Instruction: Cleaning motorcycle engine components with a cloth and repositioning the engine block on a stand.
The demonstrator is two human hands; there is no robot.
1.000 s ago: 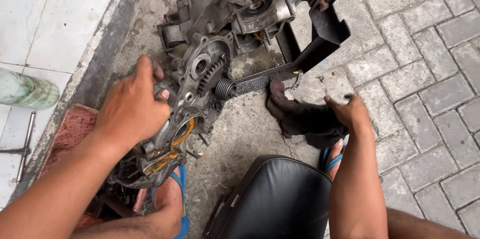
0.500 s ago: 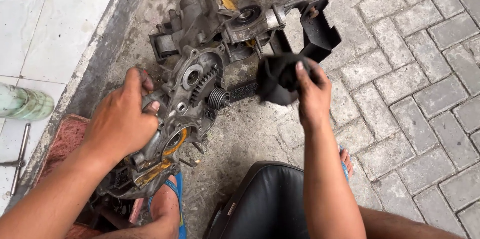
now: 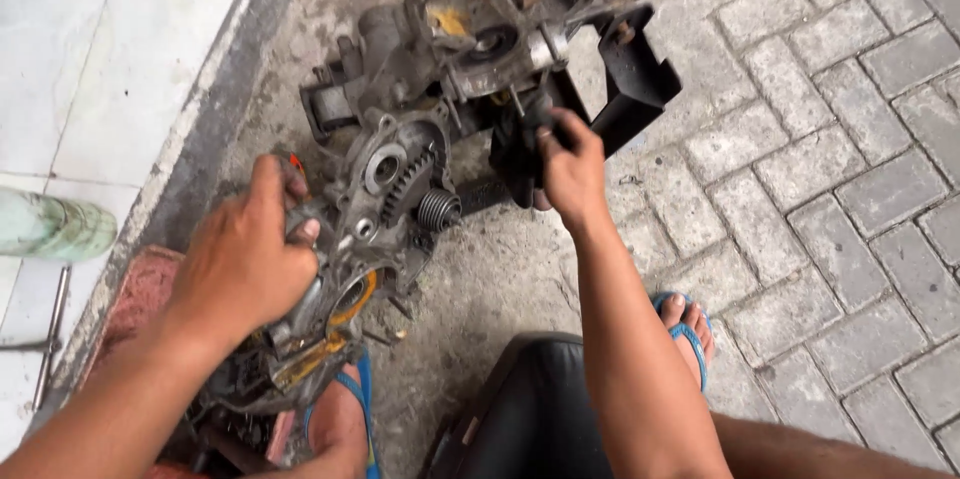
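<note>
Left hand (image 3: pixel 245 264) grips the greasy engine case (image 3: pixel 390 199) lying on the paving (image 3: pixel 830 189), right hand (image 3: pixel 570 169) presses a black rag (image 3: pixel 515 154) against it; gear (image 3: pixel 408 184) cleaning looks unfinished.

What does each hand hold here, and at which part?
The left hand grips the grimy engine case at its near left edge. The right hand holds a black rag against it.
</note>
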